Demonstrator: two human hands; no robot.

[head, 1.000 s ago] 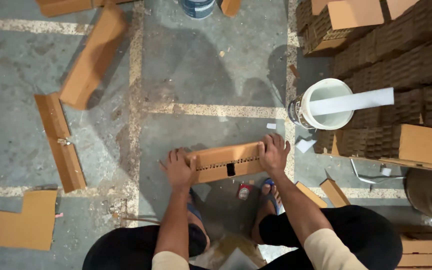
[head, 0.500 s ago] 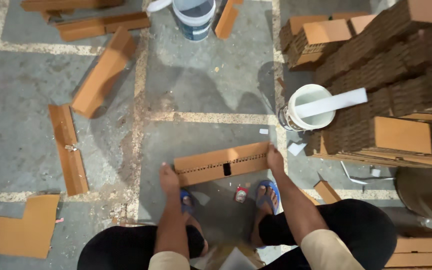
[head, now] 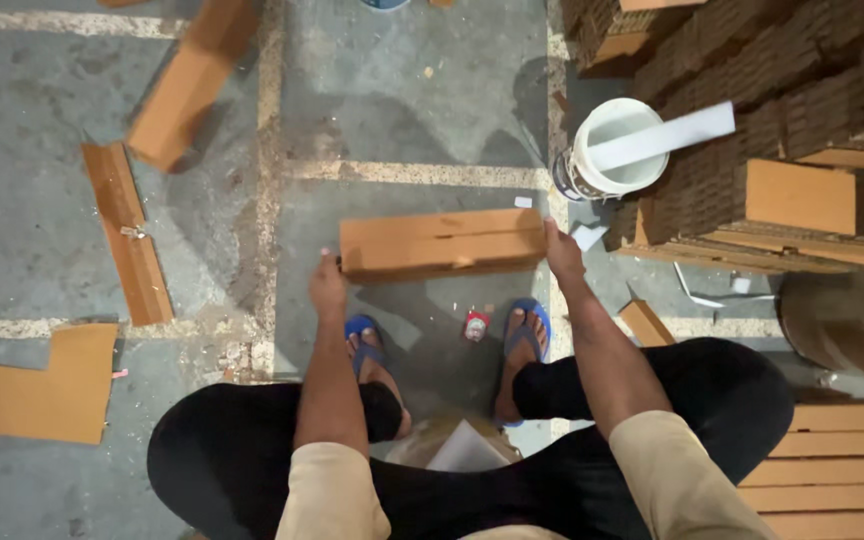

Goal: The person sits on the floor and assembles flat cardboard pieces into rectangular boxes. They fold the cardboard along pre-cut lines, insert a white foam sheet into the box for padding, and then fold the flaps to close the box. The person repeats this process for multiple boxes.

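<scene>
So the long flat brown cardboard piece [head: 442, 243] is held between the two hands, just ahead of the feet in blue flip-flops [head: 529, 322] and a bit above the grey concrete floor [head: 402, 110]. Its long axis runs left to right, so one short end is met by each hand. The left hand [head: 327, 285] is seen at the left end, fingers curled against the lower corner; the right hand [head: 562, 252] is pressed on the right end, thumb over the top edge. Both look closed on it, neither clearly nearer.

Off to the right of the right hand, a white plastic bucket [head: 612, 150] with a white flat strip [head: 664, 136] laid across it is seen, with stacks of brown corrugated card [head: 752, 130] beyond. Well left of the left hand, a narrow brown cardboard strip [head: 130, 235] and an L-shaped brown cardboard offcut [head: 47, 385] are lying on the floor.

Hard to make out: the underside of the held piece and the fingertips behind it are hidden. A small red-and-white object [head: 475, 326] between the feet can't be identified.
</scene>
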